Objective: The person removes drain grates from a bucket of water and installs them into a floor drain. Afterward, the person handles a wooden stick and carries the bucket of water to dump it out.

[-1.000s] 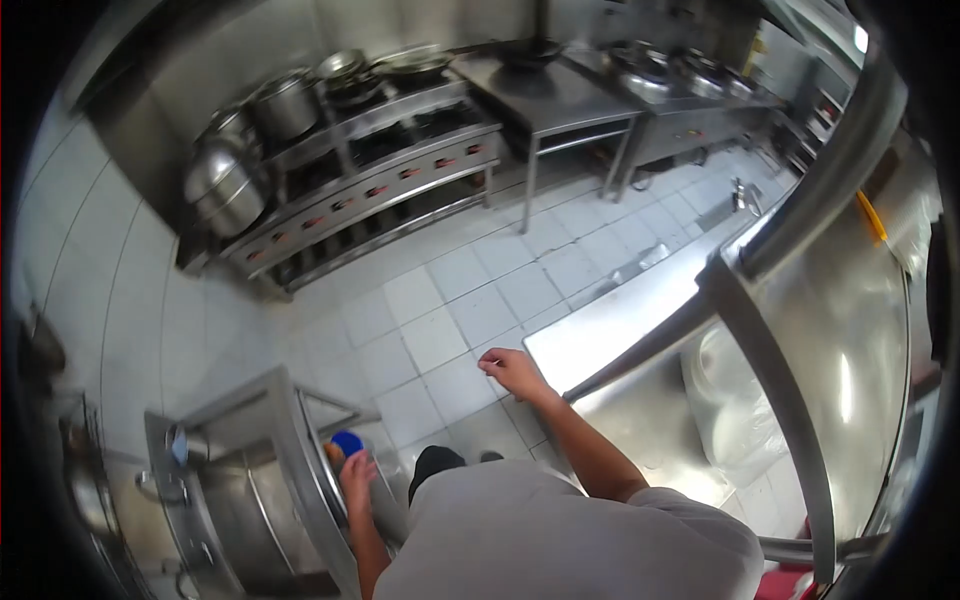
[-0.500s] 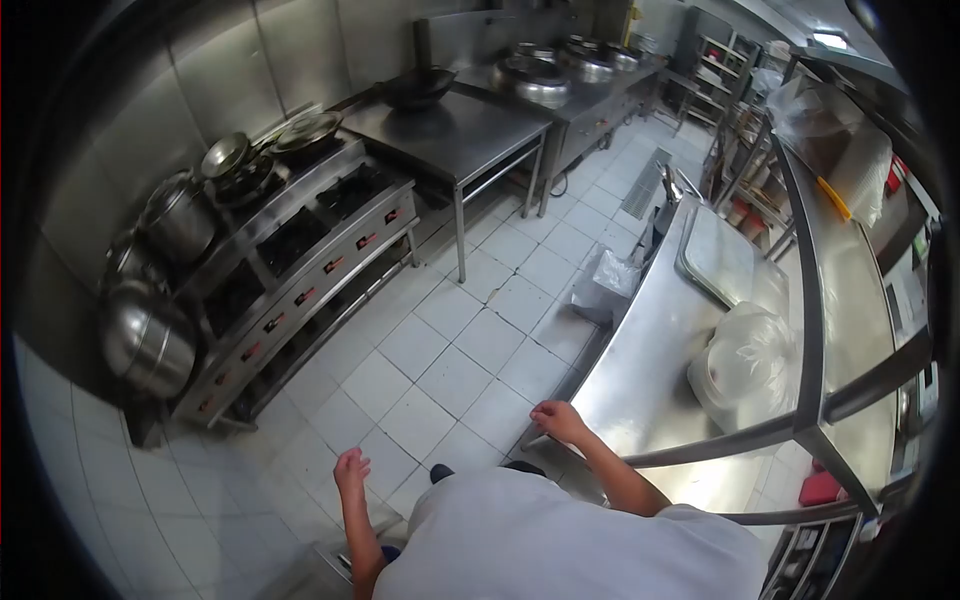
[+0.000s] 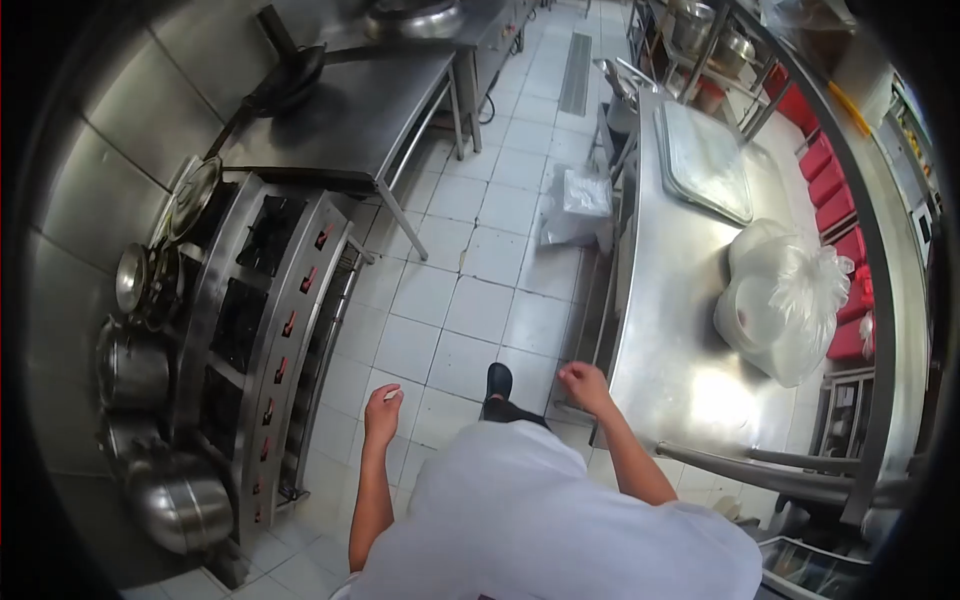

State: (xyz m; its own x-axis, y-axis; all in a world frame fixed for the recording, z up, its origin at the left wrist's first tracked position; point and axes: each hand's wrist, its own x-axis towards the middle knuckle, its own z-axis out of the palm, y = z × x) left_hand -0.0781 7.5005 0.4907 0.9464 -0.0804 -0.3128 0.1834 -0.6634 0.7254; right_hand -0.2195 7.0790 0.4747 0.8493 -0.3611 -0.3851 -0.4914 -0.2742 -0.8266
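My left hand [image 3: 383, 412] hangs over the tiled floor [image 3: 480, 305], its fingers curled and close together; whether anything small is inside cannot be made out. Over the near left corner of the steel table [image 3: 660, 330], my right hand [image 3: 584, 386] is closed with fingers bent inward, and what it holds, if anything, is hidden. Between the two hands a dark shoe [image 3: 499, 380] shows on the floor. On the steel table lie a clear plastic bag with round white containers [image 3: 775, 300] and a flat glass-like tray or lid [image 3: 702, 160].
Along the left stands a stove [image 3: 270, 350] with red knobs, pots [image 3: 180, 500] beside it. Beyond it is a steel table [image 3: 350, 120] with a dark wok [image 3: 290, 85]. A plastic-covered bundle [image 3: 580, 205] sits on the floor left of the right table. Red bins [image 3: 830, 190] stand at right.
The view has swung right, so the stove now lies at left and the aisle runs straight ahead. The low steel equipment at lower left has left view. Both arms stay bent forward.
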